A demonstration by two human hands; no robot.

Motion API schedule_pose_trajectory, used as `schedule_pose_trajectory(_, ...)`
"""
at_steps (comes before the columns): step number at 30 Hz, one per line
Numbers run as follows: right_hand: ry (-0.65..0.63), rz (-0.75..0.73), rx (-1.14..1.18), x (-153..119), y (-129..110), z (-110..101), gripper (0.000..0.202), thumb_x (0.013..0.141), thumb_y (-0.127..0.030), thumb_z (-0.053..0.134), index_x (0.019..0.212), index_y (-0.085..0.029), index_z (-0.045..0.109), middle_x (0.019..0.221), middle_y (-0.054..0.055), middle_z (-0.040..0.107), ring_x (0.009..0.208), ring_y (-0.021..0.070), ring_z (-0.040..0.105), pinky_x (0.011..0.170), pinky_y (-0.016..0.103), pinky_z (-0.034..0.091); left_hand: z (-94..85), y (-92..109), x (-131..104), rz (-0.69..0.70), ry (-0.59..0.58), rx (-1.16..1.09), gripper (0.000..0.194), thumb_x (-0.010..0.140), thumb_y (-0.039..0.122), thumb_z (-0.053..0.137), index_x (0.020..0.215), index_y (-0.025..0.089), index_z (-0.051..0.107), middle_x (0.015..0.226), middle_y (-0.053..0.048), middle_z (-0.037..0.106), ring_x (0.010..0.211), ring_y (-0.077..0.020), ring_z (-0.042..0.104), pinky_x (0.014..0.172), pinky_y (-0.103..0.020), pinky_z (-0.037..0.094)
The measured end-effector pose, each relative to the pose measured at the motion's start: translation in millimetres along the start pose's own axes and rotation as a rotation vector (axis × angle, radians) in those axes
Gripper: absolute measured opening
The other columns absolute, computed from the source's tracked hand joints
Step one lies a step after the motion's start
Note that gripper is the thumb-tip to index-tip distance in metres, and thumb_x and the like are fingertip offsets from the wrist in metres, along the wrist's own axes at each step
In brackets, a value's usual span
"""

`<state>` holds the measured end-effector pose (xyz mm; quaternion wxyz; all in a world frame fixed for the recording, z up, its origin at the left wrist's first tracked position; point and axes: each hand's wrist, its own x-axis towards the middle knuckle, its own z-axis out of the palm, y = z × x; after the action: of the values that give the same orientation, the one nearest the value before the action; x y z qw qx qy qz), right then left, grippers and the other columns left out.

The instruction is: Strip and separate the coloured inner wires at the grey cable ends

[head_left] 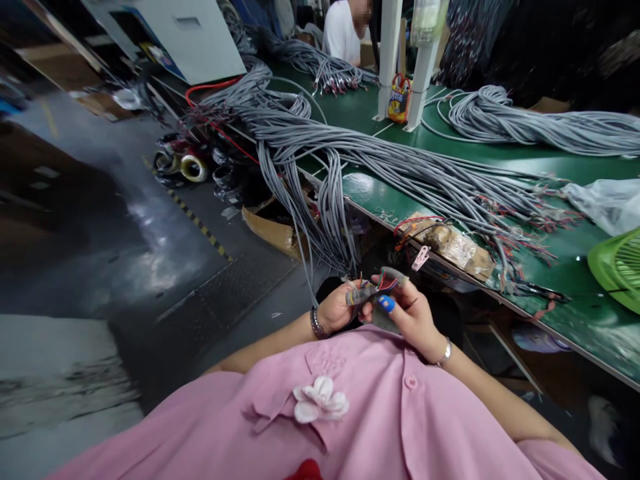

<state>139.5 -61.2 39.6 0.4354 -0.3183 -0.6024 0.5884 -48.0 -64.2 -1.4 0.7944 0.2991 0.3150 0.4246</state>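
Observation:
In front of my pink shirt, both hands meet over the end of a grey cable with thin coloured wires fanning out of it. My left hand is closed around the grey sheath. The thumb and fingers of my right hand pinch at the coloured wires; a blue wrap covers part of that thumb. Something grey lies along the right fingertips, too unclear to name. Just beyond the hands, a bundle of grey cables hangs over the table edge.
Long grey cables with stripped ends lie across the green table. At its edge are a taped block and a pink clip. A green fan stands at right. A person in white is at the back.

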Motion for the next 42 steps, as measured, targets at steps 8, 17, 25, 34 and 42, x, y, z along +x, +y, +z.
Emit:
schedule_pose_trajectory(8, -0.156, -0.141, -0.273, -5, 3, -29, 0.019, 0.093, -0.033, 0.058, 0.084, -0.019, 0.067, 0.078, 0.003, 0.057, 0.071, 0.0149, 0.051, 0.067, 0.028, 0.043, 1.6, 9, 1, -0.069, -0.057, 0.240, 0.046, 0.069, 0.051, 0.080, 0.072, 0.011, 0.057, 0.047, 0.006, 0.047, 0.036, -0.0009, 0.030, 0.035, -0.015, 0.017)
schedule_pose_trajectory(17, 0.044, 0.469, 0.136, -9, 13, -34, 0.046, 0.072, -0.052, 0.077, 0.058, -0.017, 0.051, 0.051, -0.006, 0.043, 0.047, 0.0064, 0.032, 0.047, 0.021, 0.027, 18.5, 42, 15, -0.020, -0.392, 0.671, 0.036, 0.073, 0.039, 0.081, 0.085, 0.007, 0.073, 0.077, -0.007, 0.070, 0.068, -0.0117, 0.061, 0.070, -0.023, 0.051)
schedule_pose_trajectory(25, 0.441, 0.453, 0.319, 2, 32, -59, 0.047, 0.071, -0.049, 0.078, 0.061, -0.020, 0.043, 0.047, -0.010, 0.030, 0.040, 0.0035, 0.018, 0.037, 0.018, 0.013, 22.7, 50, 22, 0.153, -0.384, 0.813, 0.039, 0.077, 0.043, 0.076, 0.087, 0.006, 0.074, 0.080, -0.012, 0.073, 0.071, -0.0150, 0.065, 0.070, -0.023, 0.053)
schedule_pose_trajectory(34, 0.183, 0.487, 0.521, 29, 30, -78, 0.048, 0.078, -0.063, 0.067, 0.086, -0.016, 0.063, 0.077, 0.002, 0.061, 0.043, 0.0025, 0.019, 0.037, 0.018, 0.008, 19.9, 53, 38, 0.264, -0.075, 0.752, 0.038, 0.074, 0.043, 0.079, 0.089, 0.009, 0.075, 0.079, -0.009, 0.072, 0.067, -0.0132, 0.062, 0.064, -0.022, 0.049)
schedule_pose_trajectory(42, 0.470, 0.221, 0.250, 41, 45, -68, 0.051, 0.081, -0.068, 0.061, 0.072, -0.018, 0.058, 0.055, -0.004, 0.046, 0.042, 0.0046, 0.023, 0.038, 0.021, 0.014, 21.5, 46, 64, 0.263, 0.019, 0.694, 0.040, 0.071, 0.043, 0.081, 0.089, 0.009, 0.074, 0.069, -0.004, 0.066, 0.058, -0.0081, 0.052, 0.057, -0.020, 0.042)
